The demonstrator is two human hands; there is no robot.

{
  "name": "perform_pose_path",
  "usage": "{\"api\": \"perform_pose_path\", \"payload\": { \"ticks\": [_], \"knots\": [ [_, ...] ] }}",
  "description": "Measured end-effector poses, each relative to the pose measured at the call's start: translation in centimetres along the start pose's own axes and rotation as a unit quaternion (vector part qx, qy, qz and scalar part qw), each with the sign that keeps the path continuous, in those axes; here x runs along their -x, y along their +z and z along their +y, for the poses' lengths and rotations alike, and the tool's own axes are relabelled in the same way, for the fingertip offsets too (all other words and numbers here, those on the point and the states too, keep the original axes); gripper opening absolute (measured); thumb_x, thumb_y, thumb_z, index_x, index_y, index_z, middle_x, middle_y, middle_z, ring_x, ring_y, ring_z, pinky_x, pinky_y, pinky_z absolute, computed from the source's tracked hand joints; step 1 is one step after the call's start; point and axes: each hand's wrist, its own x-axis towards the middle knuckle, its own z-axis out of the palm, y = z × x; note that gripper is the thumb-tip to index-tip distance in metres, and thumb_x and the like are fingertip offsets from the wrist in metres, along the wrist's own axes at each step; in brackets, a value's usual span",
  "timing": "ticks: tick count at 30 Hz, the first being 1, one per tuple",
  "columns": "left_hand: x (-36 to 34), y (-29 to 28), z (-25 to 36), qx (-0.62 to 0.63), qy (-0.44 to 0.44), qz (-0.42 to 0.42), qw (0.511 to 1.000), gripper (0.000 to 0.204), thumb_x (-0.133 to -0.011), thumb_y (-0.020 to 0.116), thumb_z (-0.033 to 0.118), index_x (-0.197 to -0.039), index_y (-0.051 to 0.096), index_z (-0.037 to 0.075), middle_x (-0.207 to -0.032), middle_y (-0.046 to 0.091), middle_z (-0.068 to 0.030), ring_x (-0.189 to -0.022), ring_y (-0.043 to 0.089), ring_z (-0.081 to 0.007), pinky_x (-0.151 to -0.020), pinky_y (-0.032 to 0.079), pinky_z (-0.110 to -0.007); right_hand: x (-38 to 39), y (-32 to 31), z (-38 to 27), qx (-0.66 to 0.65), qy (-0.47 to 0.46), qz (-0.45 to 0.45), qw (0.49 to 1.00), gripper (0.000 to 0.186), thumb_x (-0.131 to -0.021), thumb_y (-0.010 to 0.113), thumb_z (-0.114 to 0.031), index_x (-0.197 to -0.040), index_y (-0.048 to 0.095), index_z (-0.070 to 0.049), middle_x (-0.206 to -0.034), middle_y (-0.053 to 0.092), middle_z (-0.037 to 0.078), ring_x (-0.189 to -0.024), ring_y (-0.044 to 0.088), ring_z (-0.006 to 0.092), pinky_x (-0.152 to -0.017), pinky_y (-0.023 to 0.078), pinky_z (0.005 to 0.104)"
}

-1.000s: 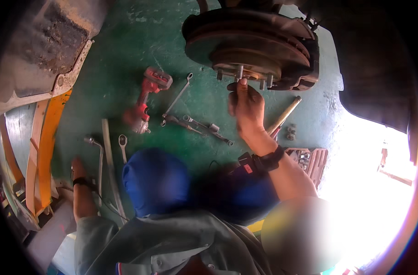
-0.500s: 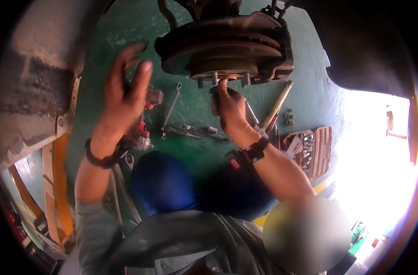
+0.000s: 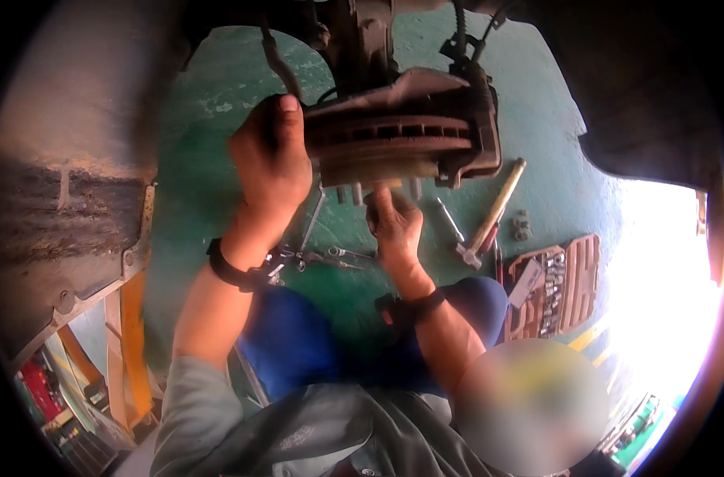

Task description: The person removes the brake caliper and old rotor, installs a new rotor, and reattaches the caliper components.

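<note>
A rusty brake disc (image 3: 386,143) hangs in front of me with its hub (image 3: 378,172) and several wheel studs (image 3: 358,194) facing my body. My left hand (image 3: 276,155) is closed at the disc's left edge, thumb up, the fingers curled out of sight. Below the hub's centre is my right hand (image 3: 395,226), its thumb touching the hub from beneath. The other right fingers are curled in, and whatever they hold, if anything, is hidden. A brake caliper (image 3: 483,119) sits at the disc's right side.
On the green floor lie a wooden-handled hammer (image 3: 497,208), a screwdriver (image 3: 449,219), a long wrench (image 3: 313,221), several nuts (image 3: 522,226) and an open socket case (image 3: 553,286). A worn body panel (image 3: 68,191) stands on the left, a dark fender edge (image 3: 640,127) on the right.
My left hand has moved right, from open air to the disc's left edge, and closed there. The disc sits lower in view and shows its vented rim. My right hand stays at the hub.
</note>
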Motion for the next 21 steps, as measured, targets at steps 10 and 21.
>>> {"api": "perform_pose_path", "payload": {
  "ticks": [10,21],
  "knots": [
    [0.4,0.1,0.9,-0.030,0.008,0.032,0.999,0.029,-0.095,0.047,0.017,-0.074,0.055,-0.002,-0.064,0.050,-0.0211,-0.055,0.046,-0.0390,-0.051,0.038,-0.041,0.3,2.3,-0.9,-0.066,0.042,0.092,0.993,0.037,-0.087,0.075,-0.035,-0.077,0.065,-0.001,-0.064,0.055,-0.001,-0.047,0.045,0.0059,-0.042,0.033,0.0220],
    [0.6,-0.3,2.3,0.032,-0.063,0.021,0.997,0.032,-0.092,0.061,0.029,-0.077,0.064,0.001,-0.066,0.059,-0.0198,-0.061,0.060,-0.0359,-0.056,0.046,-0.038,-0.1,2.5,-0.1,-0.056,-0.024,0.077,0.995,0.040,-0.094,0.067,-0.032,-0.066,0.054,-0.007,-0.053,0.045,-0.002,-0.045,0.037,0.0062,-0.043,0.027,0.0233]
  ]
}}
